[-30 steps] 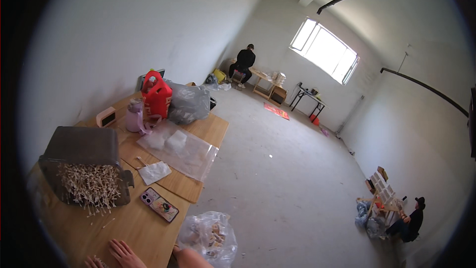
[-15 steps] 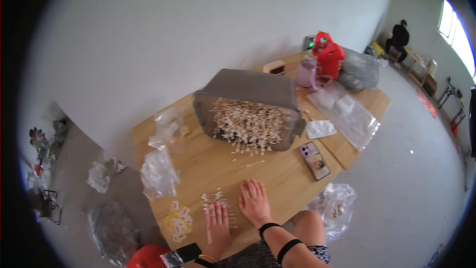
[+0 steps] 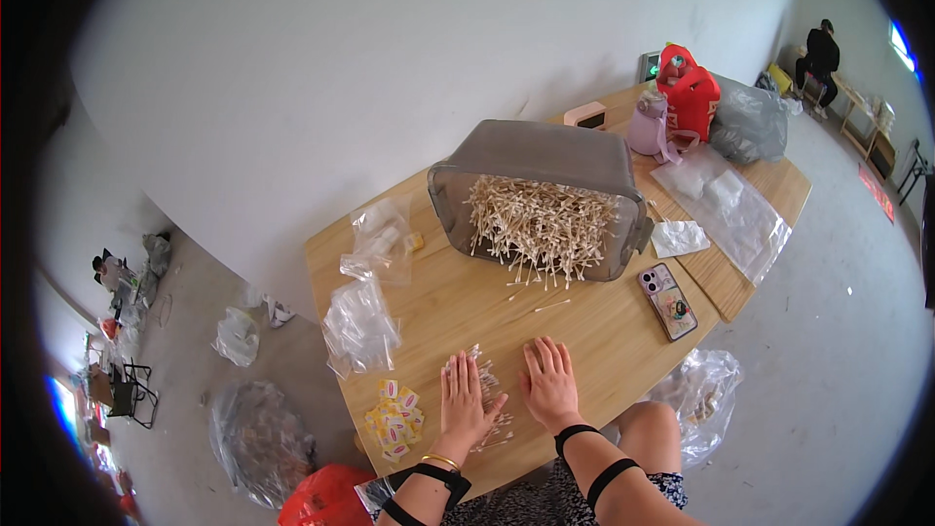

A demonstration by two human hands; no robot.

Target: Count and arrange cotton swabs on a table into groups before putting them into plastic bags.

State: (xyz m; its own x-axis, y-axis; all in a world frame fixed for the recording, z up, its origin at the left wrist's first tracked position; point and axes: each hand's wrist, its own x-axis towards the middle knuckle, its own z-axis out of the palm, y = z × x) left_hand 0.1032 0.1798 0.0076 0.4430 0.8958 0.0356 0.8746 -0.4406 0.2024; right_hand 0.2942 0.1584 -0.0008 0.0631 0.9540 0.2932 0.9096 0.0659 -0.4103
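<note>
My left hand [image 3: 466, 403] lies flat over a small spread of cotton swabs [image 3: 497, 421] near the table's front edge, fingers stretched out. Part of that spread is hidden beneath the palm. Just to its right, my right hand [image 3: 551, 386] rests palm down on the bare wood, its fingers straight and holding nothing. Beyond both hands a grey plastic bin [image 3: 545, 148] is tipped on its side, its mouth facing me. A heap of cotton swabs [image 3: 542, 224] fills the bin, and a few have slid out onto the wood. Small yellow and white labels [image 3: 395, 419] lie left of my left hand.
Clear plastic bags [image 3: 360, 323] lie along the table's left side. At right are a phone [image 3: 668, 301], a white tissue [image 3: 680, 237], a flat clear bag [image 3: 730, 209], a lilac bottle [image 3: 647, 127] and a red bag [image 3: 691, 102]. Another person [image 3: 820, 60] sits far off.
My left hand has shifted up and inward over the swabs, covering more of them. The whole view has swung left, so the scene sits further right. My right hand stays flat on the table.
</note>
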